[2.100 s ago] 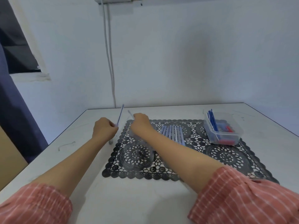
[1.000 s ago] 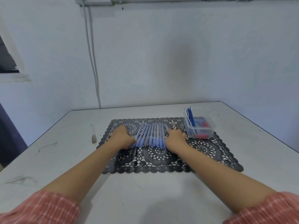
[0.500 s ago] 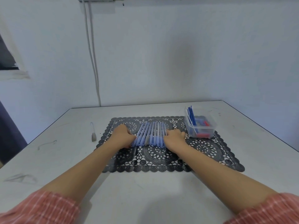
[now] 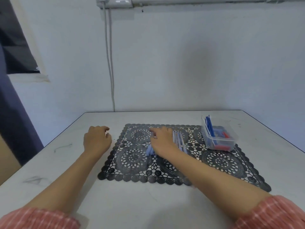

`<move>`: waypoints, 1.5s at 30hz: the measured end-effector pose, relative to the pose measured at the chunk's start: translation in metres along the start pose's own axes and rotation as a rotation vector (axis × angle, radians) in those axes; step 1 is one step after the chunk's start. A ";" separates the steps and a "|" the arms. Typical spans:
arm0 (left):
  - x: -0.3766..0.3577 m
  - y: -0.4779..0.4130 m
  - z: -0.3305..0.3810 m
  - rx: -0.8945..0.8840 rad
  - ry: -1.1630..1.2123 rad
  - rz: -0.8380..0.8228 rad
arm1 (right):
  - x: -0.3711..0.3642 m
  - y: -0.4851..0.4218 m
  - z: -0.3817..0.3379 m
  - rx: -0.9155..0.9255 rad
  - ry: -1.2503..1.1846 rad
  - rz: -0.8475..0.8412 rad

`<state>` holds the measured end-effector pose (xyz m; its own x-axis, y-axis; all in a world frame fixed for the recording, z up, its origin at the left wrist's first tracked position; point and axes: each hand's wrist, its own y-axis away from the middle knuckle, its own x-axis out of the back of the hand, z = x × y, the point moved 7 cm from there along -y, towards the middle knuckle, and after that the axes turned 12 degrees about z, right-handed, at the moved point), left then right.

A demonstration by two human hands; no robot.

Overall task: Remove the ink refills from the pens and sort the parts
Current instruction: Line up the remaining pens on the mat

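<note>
So the squaring-up of the row looks done with. Half a second back the pens (image 4: pixel 179 141) are hemmed in from both sides. Now the left hand (image 4: pixel 97 140) is found off the mat (image 4: pixel 133 158) altogether, held over the bare surface (image 4: pixel 148 204) just beside the mat's left edge, fingers loosely curled. A small pale piece is seen lying about there earlier and isn't visible now, so it's likely being gone for. Whether it's already pinched underneath can't be told.

The right hand (image 4: pixel 162 141) is laid across the left part of the row, fingers stretched toward the left. It's a bit blurred, so whether a pen is actually gripped can't be told either. The rest of the row is left lying on the mat right beside that hand, with a few ends poking out below it.

The tub (image 4: pixel 220 139) is parked at the mat's far right corner, with blue refills (image 4: pixel 208 128) leaning in it and red bits (image 4: pixel 224 134) at the bottom. Probably the next pen is being singled out for pulling apart, and plenty are still to be done.
</note>
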<state>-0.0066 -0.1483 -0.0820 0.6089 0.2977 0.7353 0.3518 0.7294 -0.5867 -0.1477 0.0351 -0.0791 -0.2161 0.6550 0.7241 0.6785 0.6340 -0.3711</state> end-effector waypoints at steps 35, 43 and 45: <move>-0.050 0.016 -0.041 0.071 -0.160 -0.324 | -0.100 -0.080 -0.089 -0.079 -0.096 -0.087; -0.038 0.032 0.013 -0.109 0.125 -0.308 | -0.019 -0.056 -0.037 -0.098 -0.138 0.046; -0.038 0.037 0.021 -0.171 0.129 -0.303 | 0.000 -0.046 -0.020 -0.116 -0.123 0.082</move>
<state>-0.0319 -0.1196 -0.1240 0.5392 -0.0041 0.8422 0.6373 0.6557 -0.4048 -0.1652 -0.0026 -0.0506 -0.2358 0.7523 0.6152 0.7723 0.5293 -0.3512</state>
